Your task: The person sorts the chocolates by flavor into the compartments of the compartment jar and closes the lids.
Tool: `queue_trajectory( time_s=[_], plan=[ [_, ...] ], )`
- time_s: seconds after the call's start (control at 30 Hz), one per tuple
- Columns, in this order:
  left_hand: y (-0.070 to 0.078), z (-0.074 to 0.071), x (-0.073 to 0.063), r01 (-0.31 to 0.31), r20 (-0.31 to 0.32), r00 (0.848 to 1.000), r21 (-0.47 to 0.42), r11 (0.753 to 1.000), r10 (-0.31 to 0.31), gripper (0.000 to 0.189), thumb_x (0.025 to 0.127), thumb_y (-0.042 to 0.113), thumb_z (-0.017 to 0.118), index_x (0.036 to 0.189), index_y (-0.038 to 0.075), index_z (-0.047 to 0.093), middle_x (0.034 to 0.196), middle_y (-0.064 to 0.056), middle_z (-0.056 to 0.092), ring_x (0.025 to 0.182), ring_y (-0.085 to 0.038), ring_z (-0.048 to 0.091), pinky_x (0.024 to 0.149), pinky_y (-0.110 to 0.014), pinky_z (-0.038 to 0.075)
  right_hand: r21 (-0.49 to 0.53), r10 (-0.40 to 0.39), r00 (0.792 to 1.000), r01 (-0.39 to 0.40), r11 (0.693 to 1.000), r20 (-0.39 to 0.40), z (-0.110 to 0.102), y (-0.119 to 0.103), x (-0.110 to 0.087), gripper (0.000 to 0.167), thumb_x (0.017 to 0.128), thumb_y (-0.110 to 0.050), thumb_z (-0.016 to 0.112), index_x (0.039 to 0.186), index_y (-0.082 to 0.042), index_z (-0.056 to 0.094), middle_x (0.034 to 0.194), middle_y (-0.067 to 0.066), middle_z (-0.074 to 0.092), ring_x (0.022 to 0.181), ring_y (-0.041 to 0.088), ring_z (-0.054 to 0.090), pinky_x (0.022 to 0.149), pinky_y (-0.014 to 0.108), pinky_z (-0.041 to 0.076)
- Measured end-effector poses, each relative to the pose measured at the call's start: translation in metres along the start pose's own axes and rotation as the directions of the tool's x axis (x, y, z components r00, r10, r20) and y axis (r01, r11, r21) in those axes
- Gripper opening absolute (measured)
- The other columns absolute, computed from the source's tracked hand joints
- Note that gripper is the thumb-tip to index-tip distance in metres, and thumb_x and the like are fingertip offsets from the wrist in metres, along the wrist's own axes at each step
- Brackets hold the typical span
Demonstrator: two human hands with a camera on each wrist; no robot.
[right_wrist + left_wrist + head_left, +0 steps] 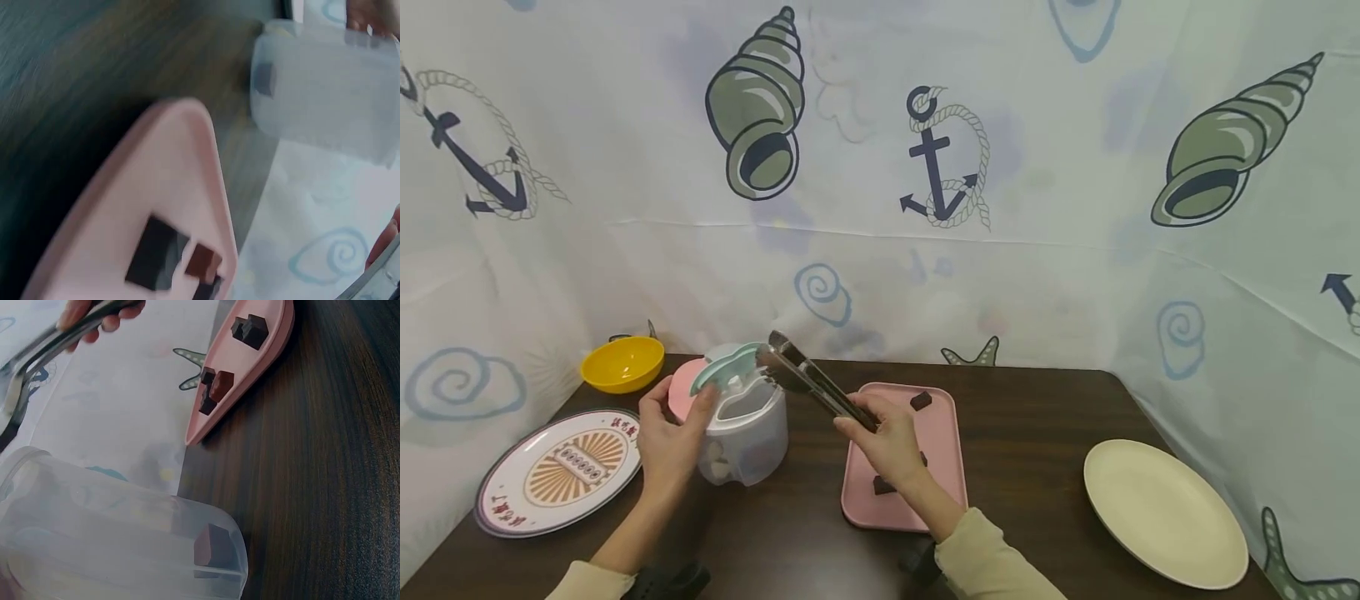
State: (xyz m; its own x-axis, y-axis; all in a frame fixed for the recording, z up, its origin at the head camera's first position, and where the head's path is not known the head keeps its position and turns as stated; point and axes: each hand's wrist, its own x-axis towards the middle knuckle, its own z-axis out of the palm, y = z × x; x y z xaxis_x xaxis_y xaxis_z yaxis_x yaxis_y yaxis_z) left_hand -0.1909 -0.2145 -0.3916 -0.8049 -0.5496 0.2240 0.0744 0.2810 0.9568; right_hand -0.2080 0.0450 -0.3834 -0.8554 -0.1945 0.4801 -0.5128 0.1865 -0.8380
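Note:
A translucent storage container (745, 446) with compartments stands on the table, a teal lid (730, 367) tilted up beside a pink lid (683, 387). My left hand (662, 442) grips the lids, thumb against the teal one and fingers round the pink one. Behind the container's clear wall lies a dark brown block (214, 545). With my right hand (883, 433) I hold metal tongs (823, 387), their tips close over the compartment's opening and nothing visible between them. Several dark brown blocks (254, 331) and a reddish-brown one (222, 385) lie on the pink tray (902, 417).
At the back left is a yellow bowl (622, 364). A white oval plate (561, 473) with a printed pattern lies in front of it. The cream oval plate (1165, 512) sits at the right edge of the table. A patterned curtain (880, 283) hangs behind.

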Motion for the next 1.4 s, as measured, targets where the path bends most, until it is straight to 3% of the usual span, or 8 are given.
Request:
queue_trajectory(
  time_s=[0.3, 0.53, 0.77, 0.93, 1.03, 1.23, 1.4],
  plan=[
    [0.0, 0.004, -0.003, -0.045, -0.037, 0.998, 0.011, 0.999, 0.046, 0.066, 0.086, 0.037, 0.065, 0.138, 0.006, 0.039, 0.136, -0.01, 0.045, 0.118, -0.02, 0.042, 0.092, -0.013, 0.034, -0.083, -0.015, 1.0, 0.017, 0.996, 0.022, 0.024, 0.003, -0.005, 0.026, 0.081, -0.017, 0.073, 0.104, -0.007, 0.068, 0.091, 0.006, 0.07, 0.075, 0.009, 0.058, 0.065, 0.021, 0.05],
    [-0.001, 0.005, -0.003, -0.054, -0.032, 0.998, 0.0, 0.999, 0.054, 0.066, 0.087, 0.036, 0.065, 0.139, 0.006, 0.038, 0.136, -0.01, 0.045, 0.115, -0.018, 0.042, 0.089, -0.01, 0.034, -0.117, -0.034, 0.999, 0.038, 0.992, 0.035, 0.027, 0.006, -0.007, 0.026, 0.081, -0.018, 0.073, 0.104, -0.007, 0.069, 0.095, 0.006, 0.069, 0.082, 0.016, 0.063, 0.073, 0.032, 0.054],
    [0.0, 0.004, -0.004, -0.049, -0.022, 0.999, 0.009, 0.999, 0.049, 0.068, 0.087, 0.037, 0.064, 0.14, 0.005, 0.035, 0.139, -0.013, 0.042, 0.12, -0.022, 0.041, 0.099, -0.015, 0.035, -0.111, -0.029, 0.998, 0.035, 0.993, 0.05, 0.029, 0.009, -0.007, 0.028, 0.08, -0.016, 0.074, 0.106, -0.007, 0.068, 0.096, 0.007, 0.069, 0.084, 0.02, 0.064, 0.073, 0.032, 0.054],
    [0.0, 0.004, -0.002, -0.08, -0.04, 0.996, 0.007, 0.997, 0.08, 0.066, 0.087, 0.035, 0.065, 0.138, 0.004, 0.037, 0.137, -0.012, 0.045, 0.116, -0.019, 0.042, 0.089, -0.006, 0.033, -0.062, -0.02, 0.998, 0.024, 0.998, 0.06, 0.028, -0.001, -0.005, 0.03, 0.078, -0.007, 0.074, 0.107, 0.0, 0.066, 0.095, 0.016, 0.068, 0.083, 0.03, 0.063, 0.073, 0.043, 0.054],
    [0.001, 0.004, -0.001, -0.078, -0.035, 0.996, 0.008, 0.997, 0.078, 0.066, 0.087, 0.035, 0.064, 0.138, 0.004, 0.037, 0.138, -0.012, 0.044, 0.119, -0.02, 0.042, 0.095, -0.009, 0.034, -0.047, -0.016, 0.997, 0.019, 0.999, 0.075, 0.024, -0.015, -0.005, 0.03, 0.078, -0.003, 0.073, 0.106, 0.005, 0.065, 0.095, 0.022, 0.066, 0.083, 0.033, 0.062, 0.071, 0.04, 0.055],
    [0.001, 0.003, -0.001, -0.049, -0.012, 0.999, 0.014, 0.999, 0.049, 0.068, 0.088, 0.037, 0.062, 0.141, 0.005, 0.034, 0.141, -0.014, 0.04, 0.124, -0.025, 0.04, 0.107, -0.029, 0.034, -0.055, 0.007, 0.995, -0.002, 0.998, 0.104, 0.018, -0.034, -0.008, 0.031, 0.078, -0.001, 0.072, 0.106, 0.007, 0.064, 0.094, 0.022, 0.066, 0.082, 0.032, 0.062, 0.068, 0.022, 0.052],
    [-0.001, 0.002, -0.001, -0.046, -0.01, 0.999, 0.016, 0.999, 0.046, 0.068, 0.088, 0.037, 0.062, 0.141, 0.005, 0.033, 0.141, -0.014, 0.04, 0.125, -0.025, 0.039, 0.108, -0.032, 0.034, -0.052, 0.017, 0.992, -0.011, 0.999, 0.124, 0.016, -0.035, -0.007, 0.03, 0.078, -0.001, 0.072, 0.106, 0.006, 0.064, 0.091, 0.022, 0.066, 0.076, 0.02, 0.059, 0.066, 0.016, 0.049]
  ],
)
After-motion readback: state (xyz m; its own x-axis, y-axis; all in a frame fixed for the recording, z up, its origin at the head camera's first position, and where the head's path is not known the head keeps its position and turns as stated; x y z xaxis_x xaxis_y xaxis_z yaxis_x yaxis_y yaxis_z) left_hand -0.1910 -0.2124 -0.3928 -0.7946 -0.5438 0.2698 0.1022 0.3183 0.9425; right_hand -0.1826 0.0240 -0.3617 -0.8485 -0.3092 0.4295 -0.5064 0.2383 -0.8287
